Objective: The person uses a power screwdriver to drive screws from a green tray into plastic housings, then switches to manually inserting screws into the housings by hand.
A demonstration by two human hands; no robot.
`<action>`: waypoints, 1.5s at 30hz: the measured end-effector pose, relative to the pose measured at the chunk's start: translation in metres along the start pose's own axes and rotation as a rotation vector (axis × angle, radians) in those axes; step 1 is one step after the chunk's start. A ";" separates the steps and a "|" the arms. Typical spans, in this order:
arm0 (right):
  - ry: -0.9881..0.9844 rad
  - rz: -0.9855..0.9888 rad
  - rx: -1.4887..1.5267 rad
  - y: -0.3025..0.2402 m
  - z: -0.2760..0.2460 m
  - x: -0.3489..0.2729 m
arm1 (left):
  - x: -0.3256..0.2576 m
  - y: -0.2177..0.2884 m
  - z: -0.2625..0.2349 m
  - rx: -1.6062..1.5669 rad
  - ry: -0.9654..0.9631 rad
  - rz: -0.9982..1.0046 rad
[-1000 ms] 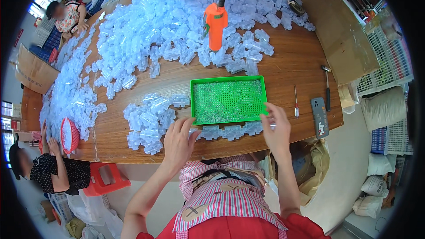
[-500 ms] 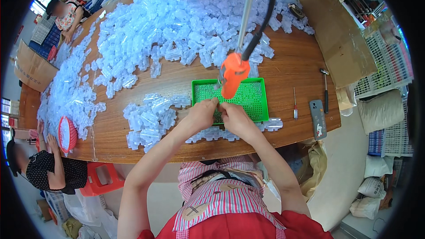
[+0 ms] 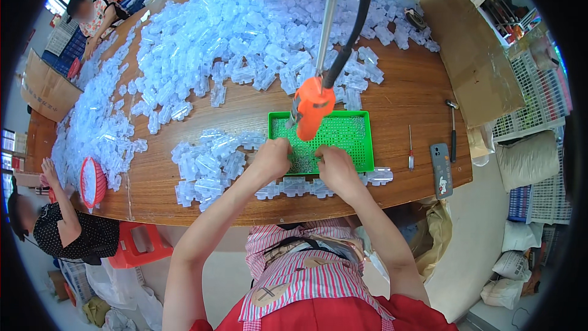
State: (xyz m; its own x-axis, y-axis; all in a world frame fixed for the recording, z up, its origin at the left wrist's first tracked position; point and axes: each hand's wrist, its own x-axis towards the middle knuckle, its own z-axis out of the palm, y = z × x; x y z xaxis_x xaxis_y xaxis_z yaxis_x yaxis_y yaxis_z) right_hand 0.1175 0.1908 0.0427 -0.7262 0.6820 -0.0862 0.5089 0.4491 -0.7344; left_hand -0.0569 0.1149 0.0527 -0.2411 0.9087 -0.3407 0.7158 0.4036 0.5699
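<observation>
A green tray [image 3: 370, 141] with a perforated floor holds many tiny silvery pieces too small to name. At its left edge is my left hand [image 3: 273, 158], fingers curled in; what they may hold is hidden. My right hand [image 3: 335, 167] reaches over the tray's front rim, its fingertips pinched together just above the small pieces. An orange power screwdriver [image 3: 313, 107] hangs over the tray, touched by neither hand. In front of the tray, partly under my hands, runs a row of clear plastic parts [image 3: 294, 186]. A loose heap of similar clear parts [image 3: 208, 165] lies left of my left hand.
A big pile of clear parts [image 3: 202, 43] covers the table's far side. To the right lie a screwdriver [image 3: 411, 156], a phone [image 3: 441, 171] and a hammer [image 3: 452, 129], beside a cardboard wall [image 3: 474, 55]. A red basket [image 3: 93, 182] stands near a co-worker [image 3: 73, 230] at left.
My hands have come apart from their meeting point over the tray, left hand leftward, right hand slightly rightward. The hanging orange screwdriver has swung left. The near co-worker at left has raised a hand.
</observation>
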 end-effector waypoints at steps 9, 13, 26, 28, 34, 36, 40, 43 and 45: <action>-0.164 -0.132 -0.098 -0.006 0.002 0.020 | -0.001 0.010 0.000 -0.185 -0.009 -0.042; -0.274 -0.345 -0.189 -0.008 -0.025 0.020 | -0.007 0.011 -0.019 -0.228 0.042 -0.097; -0.556 -1.023 -0.393 0.017 -0.025 0.056 | -0.005 -0.009 -0.009 -0.564 0.034 -0.203; -0.565 -0.974 -0.464 0.014 -0.021 0.054 | -0.015 -0.003 -0.012 -0.733 0.106 -0.191; -0.502 -1.127 -0.659 0.007 -0.023 0.054 | -0.026 -0.003 -0.016 -1.059 0.047 -0.165; -0.595 -1.031 -0.602 0.004 -0.021 0.051 | -0.033 -0.003 -0.016 -1.244 -0.030 -0.225; -0.587 -0.722 -0.352 0.014 -0.019 0.051 | -0.041 0.002 -0.015 -1.427 0.001 -0.261; -0.397 -0.491 -0.075 0.004 -0.025 0.049 | -0.042 -0.002 -0.005 -1.632 0.100 -0.334; -0.410 -0.377 0.011 -0.001 -0.024 0.046 | -0.040 -0.003 -0.001 -1.744 0.100 -0.355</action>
State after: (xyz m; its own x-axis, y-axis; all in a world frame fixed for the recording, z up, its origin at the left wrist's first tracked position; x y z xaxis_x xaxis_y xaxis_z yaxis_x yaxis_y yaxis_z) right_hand 0.0945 0.2354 0.0558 -0.9786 0.1940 -0.0691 0.1757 0.6111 -0.7719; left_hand -0.0495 0.0773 0.0655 -0.2969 0.7371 -0.6071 -0.8142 0.1368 0.5642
